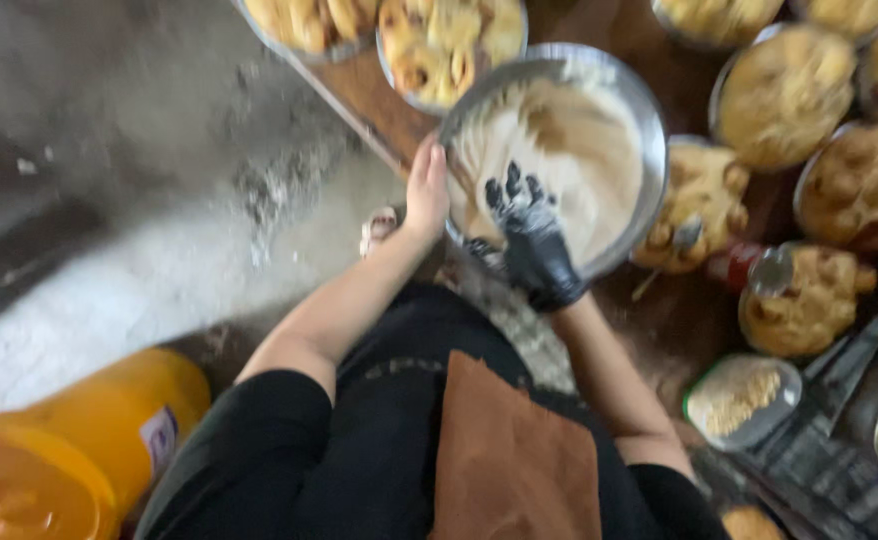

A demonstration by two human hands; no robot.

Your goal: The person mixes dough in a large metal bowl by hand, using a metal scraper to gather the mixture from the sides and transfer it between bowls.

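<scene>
A large steel bowl (649, 150) of pale cream batter is tilted toward me in the middle of the view. My bare left hand (425, 190) grips its near left rim. My right hand (531, 235), in a black glove, reaches into the bowl with fingers spread in the batter, smeared with it. The picture is blurred, so fine detail of the fingers is unclear.
Several round tins of golden baked buns (859, 185) crowd a wooden board (379, 100) at the top and right. A small bowl of crumbs (741, 398) sits at the lower right. An orange plastic container (79, 450) lies at the lower left on a flour-dusted floor (159, 270).
</scene>
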